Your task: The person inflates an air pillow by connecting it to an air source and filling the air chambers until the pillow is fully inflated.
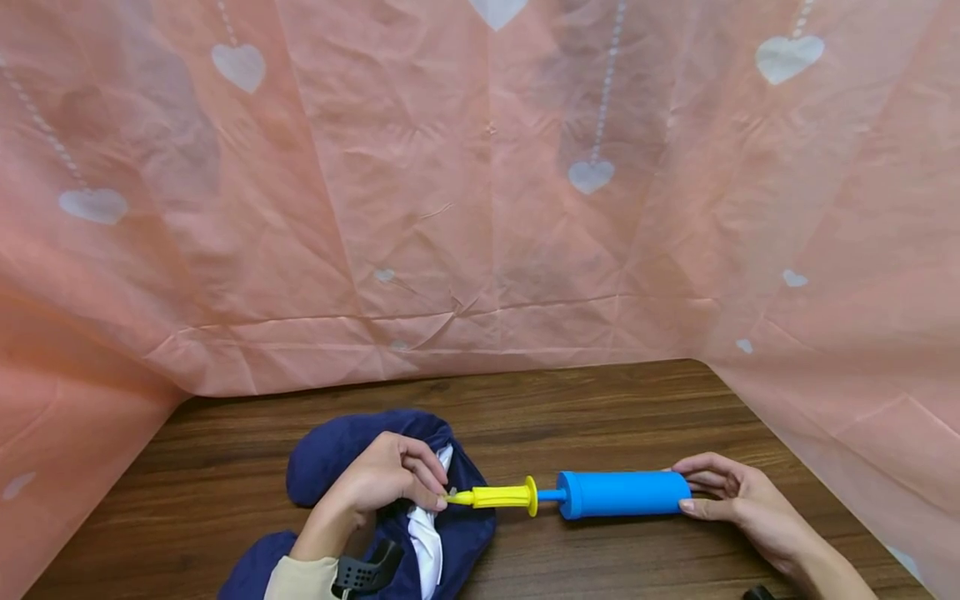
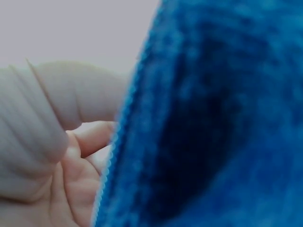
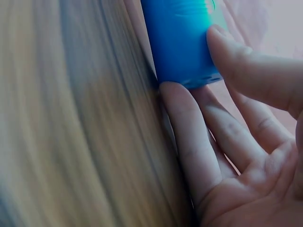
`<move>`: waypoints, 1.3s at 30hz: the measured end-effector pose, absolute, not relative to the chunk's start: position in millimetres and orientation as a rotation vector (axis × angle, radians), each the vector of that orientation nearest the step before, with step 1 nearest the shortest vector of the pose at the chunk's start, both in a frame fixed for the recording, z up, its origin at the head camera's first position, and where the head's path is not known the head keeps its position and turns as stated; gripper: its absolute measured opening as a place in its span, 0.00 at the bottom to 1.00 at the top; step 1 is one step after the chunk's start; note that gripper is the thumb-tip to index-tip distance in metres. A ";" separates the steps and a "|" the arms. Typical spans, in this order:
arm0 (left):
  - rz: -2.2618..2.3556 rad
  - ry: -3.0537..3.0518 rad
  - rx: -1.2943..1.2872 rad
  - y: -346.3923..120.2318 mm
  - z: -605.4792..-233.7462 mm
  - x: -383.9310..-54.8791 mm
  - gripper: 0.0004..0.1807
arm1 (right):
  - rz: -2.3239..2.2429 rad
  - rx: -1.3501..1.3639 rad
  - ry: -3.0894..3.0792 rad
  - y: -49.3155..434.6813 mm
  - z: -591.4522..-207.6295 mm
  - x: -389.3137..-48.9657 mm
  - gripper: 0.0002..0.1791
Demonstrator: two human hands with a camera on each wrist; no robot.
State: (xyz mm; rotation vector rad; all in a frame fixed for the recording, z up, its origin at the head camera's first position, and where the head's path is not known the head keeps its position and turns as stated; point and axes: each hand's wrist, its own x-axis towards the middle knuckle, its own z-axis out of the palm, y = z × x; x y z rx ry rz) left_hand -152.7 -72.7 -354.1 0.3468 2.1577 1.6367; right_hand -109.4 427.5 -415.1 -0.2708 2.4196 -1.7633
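A hand pump with a blue barrel [image 1: 626,494] and a yellow nozzle end [image 1: 501,497] lies level above the table, its blue rod showing between the two parts. My left hand [image 1: 386,475] pinches the nozzle's tip beside a small clear piece that looks like a valve. Under that hand is a navy U-shaped neck pillow [image 1: 337,454], opened along a slit where white lining [image 1: 426,546] shows. My right hand [image 1: 738,500] grips the barrel's far end, thumb on its side and fingers at its base. Blue fabric [image 2: 227,113] hides most of the left fingers in the left wrist view.
The brown wood-grain table [image 1: 600,408] lies beneath everything. A pink curtain [image 1: 480,208] with white hearts encloses its back and sides. A black strap device [image 1: 367,571] sits on the left wrist, and a small black object [image 1: 759,592] shows at the lower right edge.
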 end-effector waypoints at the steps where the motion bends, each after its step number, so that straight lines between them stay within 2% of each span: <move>1: 1.636 2.158 0.348 -72.7 -354.0 -152.7 0.16 | -1.762 -0.270 2.410 422.8 -414.2 -109.9 0.20; 13: 1.610 2.177 0.343 -71.7 -354.0 -151.5 0.16 | -1.771 -0.350 2.383 395.0 -413.9 -109.6 0.22; 20: 1.601 2.184 0.339 -71.6 -355.1 -151.7 0.16 | -1.726 -0.256 2.411 400.0 -410.4 -110.9 0.23; 31: 1.598 2.189 0.340 -72.6 -354.4 -152.8 0.16 | -1.729 -0.161 2.527 449.1 -411.5 -109.2 0.20; 39: 1.601 2.196 0.346 -73.8 -354.6 -152.0 0.16 | -1.774 -0.136 2.541 483.3 -415.4 -103.2 0.22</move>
